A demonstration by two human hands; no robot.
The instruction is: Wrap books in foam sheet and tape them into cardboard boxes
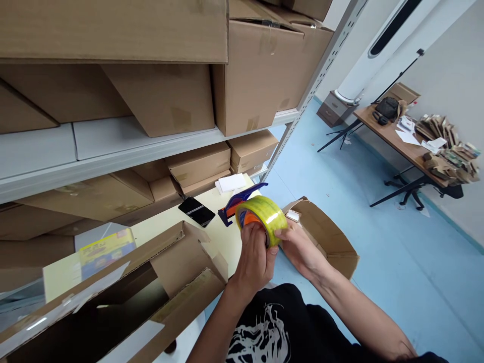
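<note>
My left hand [254, 258] and my right hand [298, 248] together hold a packing tape dispenser above a pale table top [223, 237]. Its wide roll of clear, yellow-tinted tape [264, 214] sits on an orange hub [250, 218], and a blue frame and handle [238, 201] stick out to the far side. My left fingers wrap the roll's near side, and my right fingers press on its edge. Beyond the dispenser lie a black phone [196, 212] and a small stack of white paper [230, 183]. An open cardboard box [325, 237] stands just right of my right hand.
A grey metal shelf rack [113, 151] loaded with cardboard boxes fills the left and top. Another open box [177, 277] lies at the lower left. The floor is blue. Far right stands a wooden desk [393, 136] holding flattened cardboard pieces and a dark bag.
</note>
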